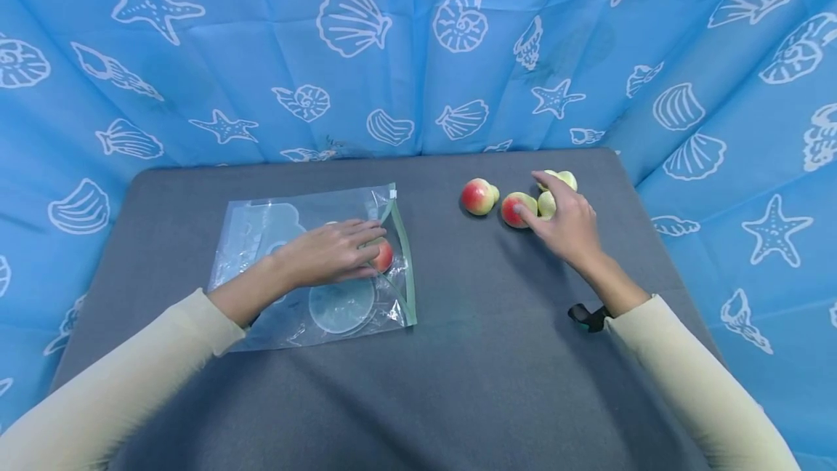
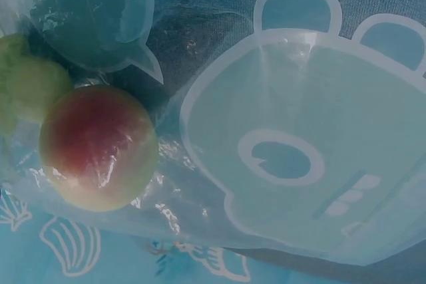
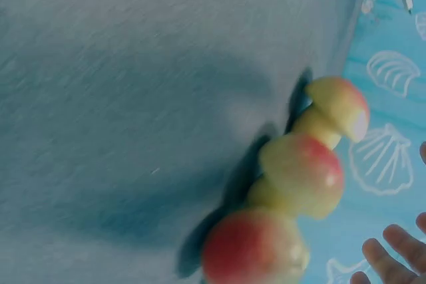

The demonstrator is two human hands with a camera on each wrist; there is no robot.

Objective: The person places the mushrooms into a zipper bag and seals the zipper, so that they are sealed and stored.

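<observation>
My left hand lies over a clear plastic bag printed with pale bear shapes. Its fingers appear to grip the bag's upper lip, and the green-edged mouth gapes to the right. A red-and-yellow mushroom-shaped piece sits at that mouth, partly hidden by my fingers. Through the plastic, the left wrist view shows a round red-and-yellow piece; no fingers are visible there. On the right, my right hand hovers with thumb and fingers spread around mushroom-shaped pieces, including a red-capped one. The right wrist view shows fingers apart from them.
Another red-and-yellow piece lies left of my right hand, and pale yellow ones sit behind it. A grey-covered table bears everything. A blue curtain with shell prints hangs behind and beside it.
</observation>
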